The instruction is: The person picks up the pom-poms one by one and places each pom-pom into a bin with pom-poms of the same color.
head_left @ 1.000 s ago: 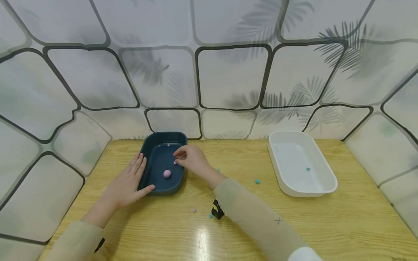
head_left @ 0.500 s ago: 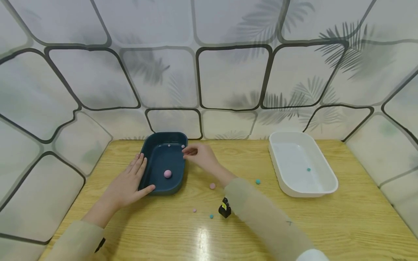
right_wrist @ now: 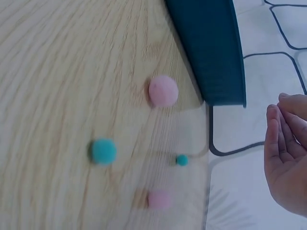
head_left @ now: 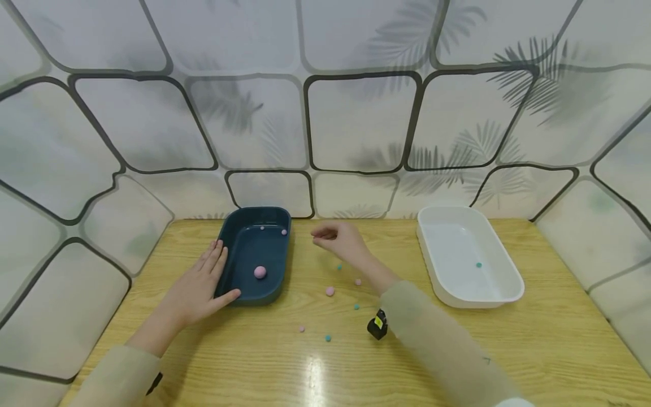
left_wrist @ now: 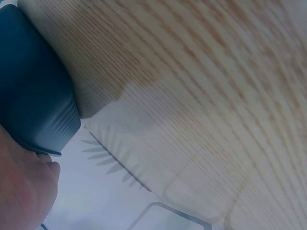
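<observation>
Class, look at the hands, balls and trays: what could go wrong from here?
The right sleeve, close to a loose teal ball in the head view, might brush it and set it rolling. The left hand rests against the blue tray; a push might shift it and roll the large pink ball inside.

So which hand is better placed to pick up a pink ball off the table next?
Probably the right hand: it hangs above the table, holding nothing I can see, and a loose pink ball lies close by. The left hand rests against the blue tray, farther from that ball.
</observation>
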